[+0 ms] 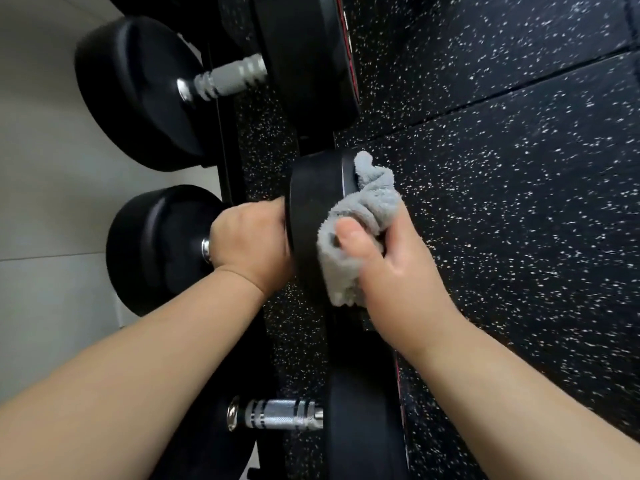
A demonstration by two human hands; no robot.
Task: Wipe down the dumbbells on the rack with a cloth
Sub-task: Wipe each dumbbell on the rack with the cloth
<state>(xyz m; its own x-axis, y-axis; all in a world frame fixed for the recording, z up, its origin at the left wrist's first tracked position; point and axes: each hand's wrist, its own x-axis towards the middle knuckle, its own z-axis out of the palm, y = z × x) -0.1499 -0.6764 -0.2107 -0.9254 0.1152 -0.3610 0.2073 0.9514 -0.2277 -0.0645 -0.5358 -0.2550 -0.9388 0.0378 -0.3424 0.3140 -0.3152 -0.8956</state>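
Three dumbbells (138,95) lie across the rack (225,157); the middle dumbbell (311,202) has the left hand (251,247) curled round its handle; the right hand (398,271) clamps a bunched grey cloth (367,206) against its floor-side head, thumb on top

Three dumbbells (138,91), apparently, across black rack (227,161)

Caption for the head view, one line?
Left hand grips the middle dumbbell by its handle; right hand holds a grey cloth against its outer head.
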